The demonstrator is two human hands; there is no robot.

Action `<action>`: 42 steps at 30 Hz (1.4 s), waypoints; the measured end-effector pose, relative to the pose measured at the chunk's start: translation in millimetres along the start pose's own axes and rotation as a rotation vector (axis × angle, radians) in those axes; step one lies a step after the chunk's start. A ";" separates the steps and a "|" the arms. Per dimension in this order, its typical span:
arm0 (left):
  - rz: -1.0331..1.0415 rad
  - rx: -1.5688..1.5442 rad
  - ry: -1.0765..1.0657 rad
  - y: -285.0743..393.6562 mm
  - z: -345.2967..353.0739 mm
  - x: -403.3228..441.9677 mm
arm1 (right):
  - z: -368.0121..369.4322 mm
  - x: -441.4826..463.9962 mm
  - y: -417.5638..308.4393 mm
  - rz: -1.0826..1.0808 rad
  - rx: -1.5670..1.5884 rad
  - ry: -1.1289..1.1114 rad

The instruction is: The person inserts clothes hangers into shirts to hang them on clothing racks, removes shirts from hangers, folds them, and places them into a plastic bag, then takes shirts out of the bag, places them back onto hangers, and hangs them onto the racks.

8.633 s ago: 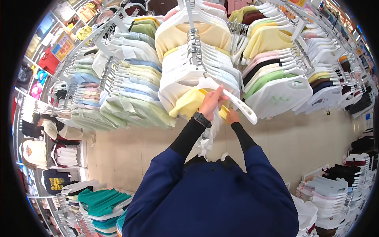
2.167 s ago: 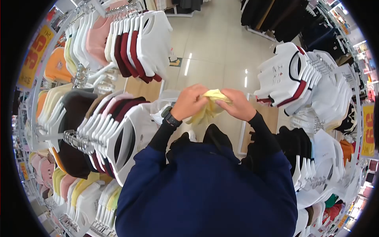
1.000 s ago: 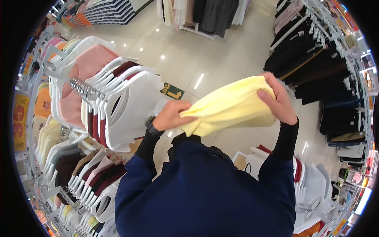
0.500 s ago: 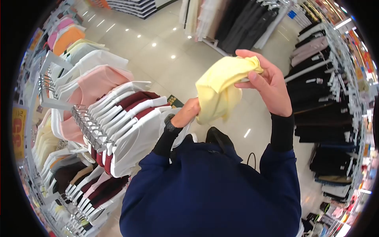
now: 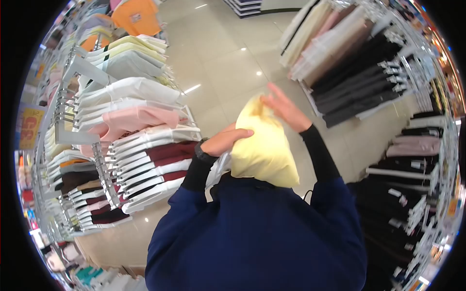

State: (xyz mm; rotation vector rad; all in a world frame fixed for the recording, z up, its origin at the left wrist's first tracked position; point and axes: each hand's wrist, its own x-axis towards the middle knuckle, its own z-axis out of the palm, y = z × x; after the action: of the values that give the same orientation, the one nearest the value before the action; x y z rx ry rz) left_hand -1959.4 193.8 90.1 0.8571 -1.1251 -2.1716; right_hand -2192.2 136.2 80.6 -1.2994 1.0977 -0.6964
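- One pale tiled floor point(image 5: 218, 63) stretches ahead of me between the clothes racks.
- Black clothes point(image 5: 388, 213) hang in a long row to my right.
- My navy top point(image 5: 257, 233) fills the lower middle of my view.
- A pink top point(image 5: 141, 119) hangs among white and maroon ones on my left.
- The yellow cloth point(image 5: 264, 150), bunched up, is just before my chest, between my hands.
- My left hand point(image 5: 225, 140) grips its left side, thumb on top.
- My right hand point(image 5: 286, 111), blurred, has its fingers spread at the upper edge; I can't tell whether they touch.
- A dark watch point(image 5: 205, 153) circles my left wrist.
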 end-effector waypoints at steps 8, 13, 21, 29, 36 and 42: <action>0.069 -0.265 0.279 58.6 -38.2 45.5 | -47.8 67.3 19.2 -0.091 0.434 -0.580; 0.056 -0.260 0.431 86.5 -58.0 74.7 | -29.5 139.3 -17.4 -0.537 0.192 -0.442; 0.265 -0.132 0.666 134.8 -154.4 125.5 | -55.0 299.2 26.0 0.028 0.594 -0.585; 0.417 -0.245 0.873 199.7 -277.1 155.2 | -30.8 422.3 -16.5 0.147 0.843 -0.809; 0.539 -0.303 1.179 234.8 -334.6 153.8 | 41.0 570.1 -79.7 0.288 0.467 -0.588; 0.463 -0.256 1.111 223.8 -399.2 193.7 | 106.9 718.2 -142.9 0.096 0.572 -0.586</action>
State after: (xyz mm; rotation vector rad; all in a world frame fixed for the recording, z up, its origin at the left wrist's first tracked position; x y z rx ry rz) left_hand -1751.2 -255.2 45.2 1.2635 -0.3904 -1.0982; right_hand -1806.3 -493.9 39.6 -0.8600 0.4300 -0.4610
